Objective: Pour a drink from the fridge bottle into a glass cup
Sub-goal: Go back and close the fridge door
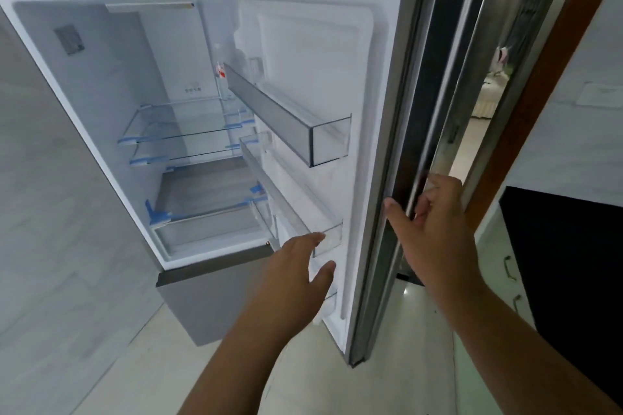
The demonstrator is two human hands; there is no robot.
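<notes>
— Is the bottle seen?
— Only a red-labelled shape (220, 70), half hidden behind the top door bin (286, 113).
— The hands?
— The fridge door (387, 178) edge is gripped by the right hand (435, 232); the left hand (300, 266) is held open, empty, near the lower bin (296, 209).

Your fridge (111, 84) stands open on a pale tiled floor (141, 364). Inside: two clear glass shelves (178, 131), blue tape at their corners, nothing visible on them. Below, a clear drawer (209, 229). Door (323, 54) carries clear bins: upper bin (286, 111), lower bin (290, 202).
</notes>
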